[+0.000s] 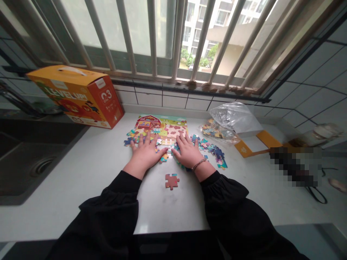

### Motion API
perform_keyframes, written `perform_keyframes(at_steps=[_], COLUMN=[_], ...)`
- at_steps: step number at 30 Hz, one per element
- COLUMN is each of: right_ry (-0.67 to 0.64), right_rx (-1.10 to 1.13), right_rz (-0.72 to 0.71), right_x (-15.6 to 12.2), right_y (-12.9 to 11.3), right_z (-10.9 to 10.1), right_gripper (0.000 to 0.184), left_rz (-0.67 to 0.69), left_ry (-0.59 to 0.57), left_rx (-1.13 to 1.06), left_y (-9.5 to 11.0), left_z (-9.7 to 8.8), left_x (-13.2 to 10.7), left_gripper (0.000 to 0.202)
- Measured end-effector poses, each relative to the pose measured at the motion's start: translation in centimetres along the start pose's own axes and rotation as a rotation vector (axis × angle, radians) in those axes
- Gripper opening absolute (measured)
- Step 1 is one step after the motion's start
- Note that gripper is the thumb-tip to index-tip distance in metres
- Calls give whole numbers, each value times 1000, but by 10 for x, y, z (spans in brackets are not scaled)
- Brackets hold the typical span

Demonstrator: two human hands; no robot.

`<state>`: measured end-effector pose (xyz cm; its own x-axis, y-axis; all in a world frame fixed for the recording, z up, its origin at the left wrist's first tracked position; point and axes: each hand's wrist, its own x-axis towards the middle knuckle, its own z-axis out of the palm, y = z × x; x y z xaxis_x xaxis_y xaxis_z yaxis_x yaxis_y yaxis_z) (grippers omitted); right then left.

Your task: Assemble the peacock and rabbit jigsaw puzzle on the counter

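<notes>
My left hand (146, 151) lies palm down with its fingers spread over loose jigsaw pieces (130, 139). Beside it, my right hand (188, 151) rests flat in the same way on more pieces (217, 153), fingers stretched out. The two thumbs point towards each other with a small gap between them. Just beyond the fingertips is a farm picture (162, 122) with a red barn and a spotted cow; its near edge is partly hidden. A single brown jigsaw piece (171, 181) lies apart on the white counter, nearer to me. What lies under the palms is hidden.
An orange puzzle box (81, 97) stands at the back left, near a dark sink (35, 159). Right of the picture are a clear plastic bag of pieces (219, 130) and an open orange-and-white box (253, 144). A barred window (151, 39) rises behind the counter.
</notes>
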<state>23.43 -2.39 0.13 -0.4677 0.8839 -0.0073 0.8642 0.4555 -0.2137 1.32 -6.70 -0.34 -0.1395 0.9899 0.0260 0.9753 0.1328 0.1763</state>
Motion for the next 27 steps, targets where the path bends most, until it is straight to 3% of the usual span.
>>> perform_keyframes(at_steps=[4,8,18,23,27], right_ry=[-48,-39,50,29,-24], right_rx=[-13,-8,40,19,-9], right_rz=[-184,-177,351,378,277], right_x=[-6,-6,3,3,2], right_y=[-6,-8,9,9,7], right_z=[-3,-3,1,0,-1], right_gripper=[84,84,82,82,89], left_rz=[-150,-228,115,238,257], left_ry=[73,90,-63,-117,-139], left_rx=[-39,-72,33,0,12], left_y=[-10,-15,8,21,25], left_z=[1,0,-5,-5,-5], left_x=[4,7,-8,-18,-17], left_gripper=[104,115,87,96,102])
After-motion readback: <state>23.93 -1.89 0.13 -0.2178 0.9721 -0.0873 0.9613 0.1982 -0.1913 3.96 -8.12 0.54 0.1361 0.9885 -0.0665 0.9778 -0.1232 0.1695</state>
